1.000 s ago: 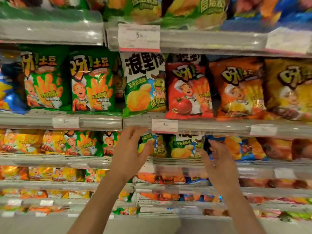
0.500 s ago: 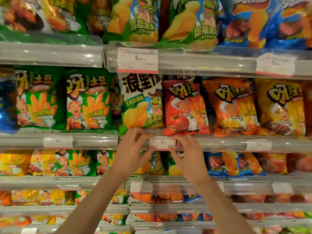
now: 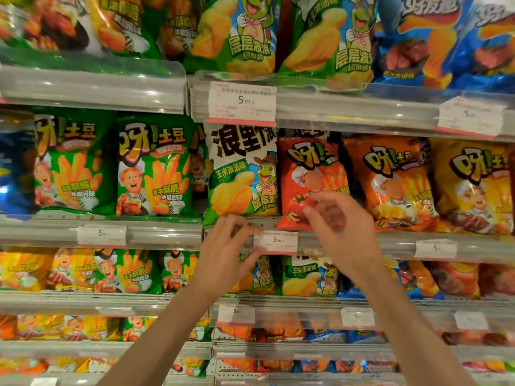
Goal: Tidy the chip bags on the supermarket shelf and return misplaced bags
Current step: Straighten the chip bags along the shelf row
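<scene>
At frame centre, the left hand [image 3: 227, 250] pinches the left edge of a paper price tag [image 3: 275, 242] on the clear plastic shelf rail [image 3: 164, 232]. The right hand [image 3: 338, 227], fingers loosely curled, empty, hovers before the glossy red chip bag [image 3: 312, 168] beside the white-and-green chip bag [image 3: 242, 174].

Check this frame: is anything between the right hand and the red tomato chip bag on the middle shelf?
Nothing visible. The right hand is raised directly in front of the lower part of the red tomato chip bag, fingers loosely curled and holding nothing, motion-blurred. Whether it touches the bag cannot be told. The left hand is at the price tag below.
</scene>
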Demonstrator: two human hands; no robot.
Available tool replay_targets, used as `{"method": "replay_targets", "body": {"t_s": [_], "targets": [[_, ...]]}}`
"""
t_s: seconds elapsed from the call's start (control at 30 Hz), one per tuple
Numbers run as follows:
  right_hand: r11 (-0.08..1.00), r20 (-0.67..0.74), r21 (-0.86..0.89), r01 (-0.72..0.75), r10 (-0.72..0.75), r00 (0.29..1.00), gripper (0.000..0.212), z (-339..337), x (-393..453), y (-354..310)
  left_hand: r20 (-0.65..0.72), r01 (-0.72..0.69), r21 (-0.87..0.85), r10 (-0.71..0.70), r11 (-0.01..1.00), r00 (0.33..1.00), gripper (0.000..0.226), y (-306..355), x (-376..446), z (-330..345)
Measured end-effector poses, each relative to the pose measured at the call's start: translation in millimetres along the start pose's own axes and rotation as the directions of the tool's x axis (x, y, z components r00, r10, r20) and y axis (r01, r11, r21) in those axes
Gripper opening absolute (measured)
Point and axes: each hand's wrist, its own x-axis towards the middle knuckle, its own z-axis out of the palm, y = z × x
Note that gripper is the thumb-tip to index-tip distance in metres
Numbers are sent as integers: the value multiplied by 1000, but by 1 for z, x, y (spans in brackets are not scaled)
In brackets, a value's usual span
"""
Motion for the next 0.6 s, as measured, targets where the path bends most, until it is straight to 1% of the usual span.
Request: {"method": "replay_targets", "body": {"t_s": [0.07,0.13,0.23,0.3,0.37,0.47,0.6], "targets": [[995,28,-85,44,-42,999,20,-3,26,-13,5,8,-1,-8,1000,1000,35,0,0,1],[980,84,-175,99,-85,993,31,5,50,-23,12,23,-3,-23,1000,1000,35,0,1,1],[934,190,-295,201,-149,970,56,32,74,-34,20,30,-2,-30,1000,999,36,0,1,1],[885,253,-375,277,-190,949,75,52,83,-36,23,31,-3,-31,1000,999,36,1,1,0],[832,314,-433,347,-222,923,89,66,90,-32,28,38,-6,-38,999,999,36,1,1,0],[818,367,-424,389,-238,899,95,74,97,-25,33,40,-12,-40,999,999,34,2,2,0],[801,332,-452,393,-257,907,95,78,98,-20,34,56,-3,-56,998,998,33,3,2,-1]]}}
